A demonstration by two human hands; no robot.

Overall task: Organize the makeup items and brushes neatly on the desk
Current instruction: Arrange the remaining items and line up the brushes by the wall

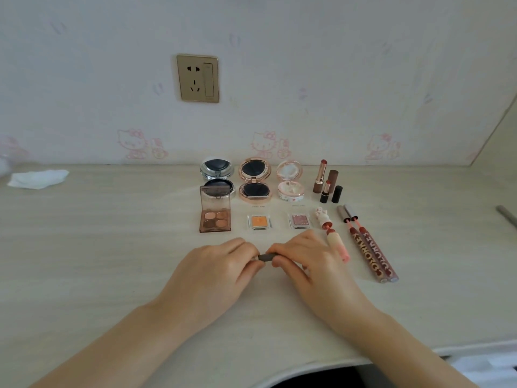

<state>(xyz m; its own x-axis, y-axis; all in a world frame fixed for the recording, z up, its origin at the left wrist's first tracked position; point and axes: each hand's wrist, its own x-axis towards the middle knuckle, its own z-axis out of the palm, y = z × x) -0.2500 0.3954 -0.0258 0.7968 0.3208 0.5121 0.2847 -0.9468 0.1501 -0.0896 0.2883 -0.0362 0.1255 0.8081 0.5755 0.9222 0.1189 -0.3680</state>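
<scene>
Both hands meet at the desk's middle around a small dark grey makeup stick (pixel 265 257); my left hand (pixel 221 264) pinches its left end and my right hand (pixel 300 257) its right end. Most of the stick is hidden by fingers. Behind them lies an open brown eyeshadow palette (pixel 214 218), an orange pan (pixel 259 222) and a pink pan (pixel 300 221). Three open round compacts stand in a row further back: silver (pixel 217 175), rose gold (pixel 255 179), pale pink (pixel 290 179). Open lipsticks (pixel 326 180) stand at the right, and lip gloss tubes (pixel 372 247) lie beside a pink bunny-capped gloss (pixel 334 236).
A crumpled white tissue (pixel 37 179) lies at the far left of the pale wood desk (pixel 112 247). A gold wall socket (pixel 197 78) is on the wallpapered wall. A grey rod (pixel 506 215) pokes in at the right edge. The desk's curved front edge runs near my forearms.
</scene>
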